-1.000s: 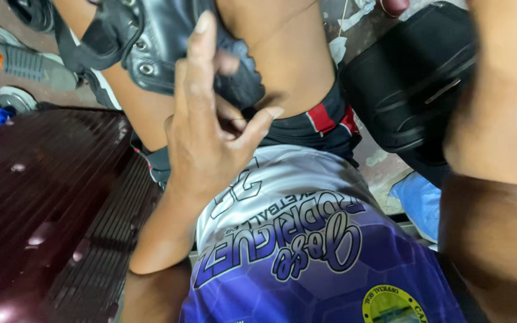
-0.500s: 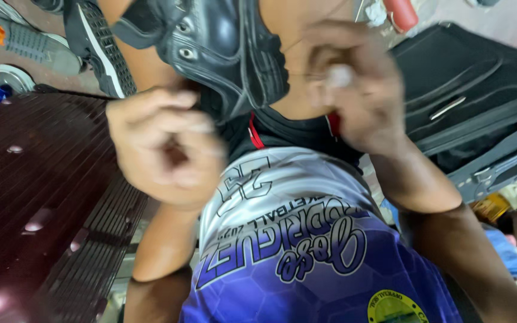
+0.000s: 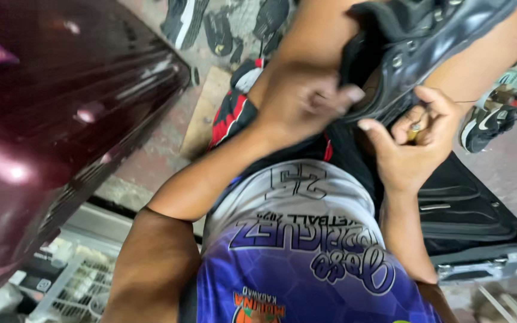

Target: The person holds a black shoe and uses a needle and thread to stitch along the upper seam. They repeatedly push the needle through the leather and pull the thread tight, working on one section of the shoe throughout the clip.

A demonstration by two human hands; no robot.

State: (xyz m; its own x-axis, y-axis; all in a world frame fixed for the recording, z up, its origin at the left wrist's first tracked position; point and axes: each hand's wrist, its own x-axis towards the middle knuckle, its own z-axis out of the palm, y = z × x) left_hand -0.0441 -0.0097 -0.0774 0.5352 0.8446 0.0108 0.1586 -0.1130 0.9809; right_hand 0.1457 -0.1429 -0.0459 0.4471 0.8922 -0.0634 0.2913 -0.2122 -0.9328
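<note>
A black leather shoe [image 3: 426, 48] with metal eyelets rests across my bare thighs, above my white and purple jersey. My left hand [image 3: 297, 101] grips the shoe's dark collar at its near end, fingers curled over the edge. My right hand [image 3: 411, 140] is closed just below the shoe and pinches a small brass-coloured tool [image 3: 415, 128] between thumb and fingers. The tool's tip is hidden by my fingers.
A glossy maroon case [image 3: 49, 119] fills the left side. A black suitcase [image 3: 468, 209] lies at the right on the concrete floor. Loose shoes and soles [image 3: 222, 24] lie at the top, and a sneaker [image 3: 498, 113] at the right. A wire rack [image 3: 73, 275] sits at lower left.
The view has swung left and tilted. My left hand went from hovering in front of my lap to gripping the shoe's collar. My right hand came down below the shoe.
</note>
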